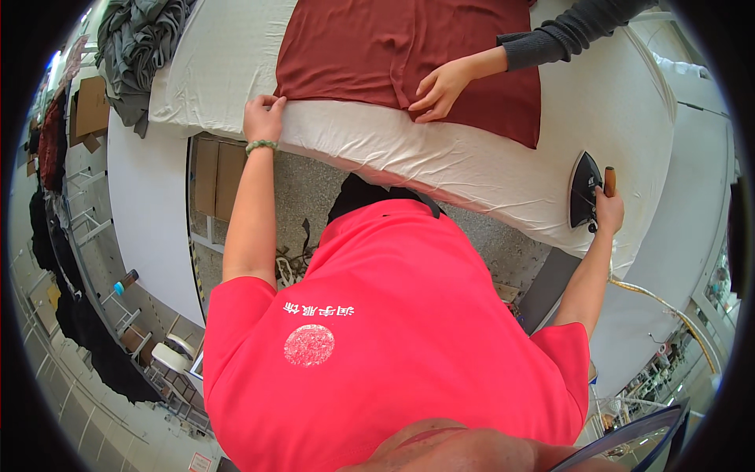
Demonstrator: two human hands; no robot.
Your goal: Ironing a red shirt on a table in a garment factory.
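Observation:
A dark red garment lies spread over the white padded ironing table. My left hand pinches the garment's near left corner at the table's front edge. Off to the right, my right hand is closed around the wooden handle of an iron. The iron rests on the white cover, apart from the cloth, with its tip pointing away from me. From the upper right reaches a co-worker's hand in a dark grey sleeve, its fingers on the garment's near hem.
Crumpled grey cloth is heaped at the table's far left corner. A cord or hose runs down at the right below the iron. Cardboard stands beneath the table. A white board or tabletop is at my left.

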